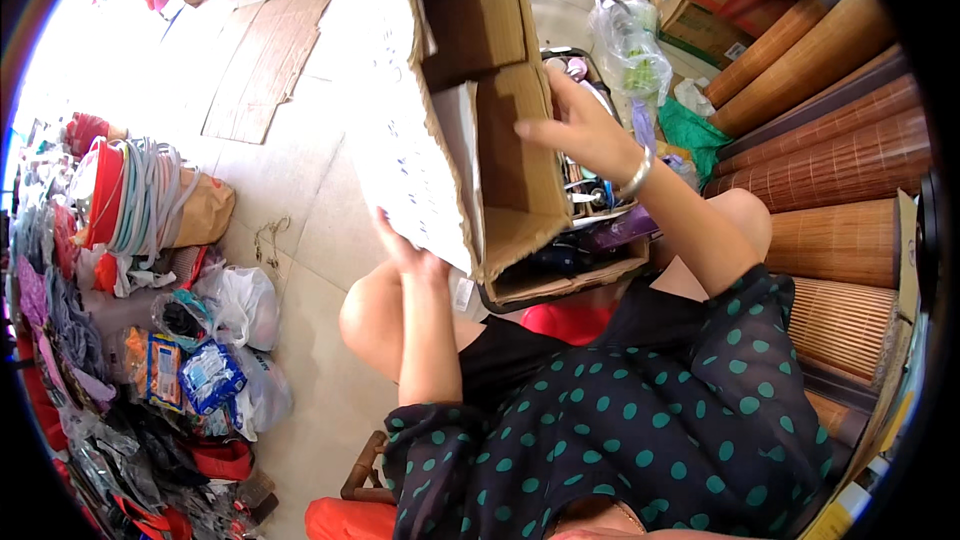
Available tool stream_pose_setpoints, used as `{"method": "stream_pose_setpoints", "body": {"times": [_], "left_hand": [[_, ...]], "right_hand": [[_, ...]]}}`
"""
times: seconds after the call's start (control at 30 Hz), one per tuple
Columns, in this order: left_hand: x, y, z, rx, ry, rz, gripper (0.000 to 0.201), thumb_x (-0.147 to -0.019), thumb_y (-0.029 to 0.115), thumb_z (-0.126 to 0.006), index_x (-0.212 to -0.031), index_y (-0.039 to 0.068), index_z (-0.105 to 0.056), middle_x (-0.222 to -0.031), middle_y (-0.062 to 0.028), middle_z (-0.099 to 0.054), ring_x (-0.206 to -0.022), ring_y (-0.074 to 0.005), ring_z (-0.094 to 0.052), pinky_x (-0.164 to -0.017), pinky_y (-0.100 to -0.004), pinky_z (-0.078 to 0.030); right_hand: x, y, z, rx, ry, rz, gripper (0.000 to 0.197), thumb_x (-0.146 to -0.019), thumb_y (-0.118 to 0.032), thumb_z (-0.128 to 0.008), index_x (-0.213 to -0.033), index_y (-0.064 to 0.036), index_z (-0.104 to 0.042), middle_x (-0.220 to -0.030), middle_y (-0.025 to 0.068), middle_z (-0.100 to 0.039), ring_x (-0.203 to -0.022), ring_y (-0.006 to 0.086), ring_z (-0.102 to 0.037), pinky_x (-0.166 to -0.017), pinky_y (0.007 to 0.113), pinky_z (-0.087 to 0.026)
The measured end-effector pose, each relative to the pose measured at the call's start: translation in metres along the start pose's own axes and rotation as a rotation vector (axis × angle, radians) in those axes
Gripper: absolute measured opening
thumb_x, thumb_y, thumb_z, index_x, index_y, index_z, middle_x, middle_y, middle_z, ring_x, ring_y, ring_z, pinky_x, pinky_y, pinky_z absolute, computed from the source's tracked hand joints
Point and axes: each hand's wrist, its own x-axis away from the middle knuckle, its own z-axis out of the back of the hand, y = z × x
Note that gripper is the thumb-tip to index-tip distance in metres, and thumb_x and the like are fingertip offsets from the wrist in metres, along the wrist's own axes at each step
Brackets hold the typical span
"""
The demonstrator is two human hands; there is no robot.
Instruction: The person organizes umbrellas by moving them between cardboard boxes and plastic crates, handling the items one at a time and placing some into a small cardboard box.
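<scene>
Tilting toward the wearer, an open cardboard box (505, 170) hangs partly over a packed container (575, 283). The right hand (590, 135) grips the box's right wall, thumb inside; the left hand (408, 252) holds its near left corner, some fingers probably tucked underneath. Rolled slatted blinds (840, 160) lie farther right.

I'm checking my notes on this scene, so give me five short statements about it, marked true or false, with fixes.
1. The left hand touches the cardboard box. True.
2. A silver bangle circles the person's left wrist. False: it is on the right wrist.
3. Rolled slatted blinds are at the right side of the picture. True.
4. The cardboard box is sealed shut. False: one side is open, showing its inside.
5. The person's top is plain white. False: it is dark with green dots.
</scene>
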Motion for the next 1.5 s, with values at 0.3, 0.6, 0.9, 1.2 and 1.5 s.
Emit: {"method": "stream_pose_setpoints", "body": {"times": [0.3, 0.6, 0.9, 1.2, 1.5], "left_hand": [[0.014, -0.101, 0.026, -0.144, -0.053, 0.244, 0.05, -0.096, 0.041, -0.039, -0.131, 0.005, -0.045, -0.129, -0.0127, -0.052, -0.114, -0.0273, -0.053, -0.097, -0.0401, -0.046], [0.038, -0.075, 0.033, -0.214, 0.259, 0.401, 0.043, -0.097, 0.034, -0.039, -0.127, 0.004, -0.047, -0.124, -0.0136, -0.053, -0.109, -0.0264, -0.056, -0.096, -0.0375, -0.046], [0.027, -0.062, 0.047, -0.846, 0.457, 0.033, 0.035, -0.097, 0.037, -0.039, -0.119, 0.013, -0.052, -0.117, -0.0055, -0.059, -0.109, -0.0206, -0.05, -0.095, -0.0456, -0.035], [-0.001, -0.07, 0.112, -0.943, 0.166, -0.029, 0.057, -0.096, 0.042, -0.044, -0.136, 0.002, -0.041, -0.13, -0.0107, -0.048, -0.12, -0.0211, -0.044, -0.101, -0.0334, -0.035], [-0.022, -0.066, 0.087, -1.447, 0.22, -0.001, 0.055, -0.098, 0.041, -0.031, -0.13, -0.002, -0.046, -0.125, -0.0173, -0.054, -0.121, -0.0248, -0.047, -0.103, -0.0303, -0.032]], "right_hand": [[0.046, 0.004, 0.003, 0.394, 0.127, 0.081, 0.066, -0.074, -0.017, -0.062, -0.131, 0.0039, -0.037, -0.072, 0.0169, -0.058, -0.064, 0.0286, -0.058, -0.066, 0.037, -0.048], [0.042, 0.007, -0.013, 0.586, 0.154, 0.05, 0.079, -0.072, -0.011, -0.055, -0.141, 0.0008, -0.019, -0.064, 0.0245, -0.057, -0.066, 0.0431, -0.058, -0.067, 0.05, -0.046], [-0.004, 0.015, -0.005, 0.778, 0.179, 0.045, 0.074, -0.073, -0.014, -0.053, -0.14, 0.0027, -0.026, -0.074, 0.0297, -0.06, -0.074, 0.044, -0.061, -0.075, 0.05, -0.049], [-0.005, 0.01, -0.006, 1.013, 0.131, 0.039, 0.076, -0.074, -0.014, -0.051, -0.145, -0.0061, -0.025, -0.057, 0.0229, -0.053, -0.058, 0.0375, -0.057, -0.062, 0.045, -0.045], [0.002, 0.014, -0.01, 1.153, 0.093, 0.046, 0.075, -0.076, -0.013, -0.047, -0.143, 0.0018, -0.018, -0.074, 0.0328, -0.058, -0.071, 0.0472, -0.058, -0.07, 0.052, -0.046]]}}
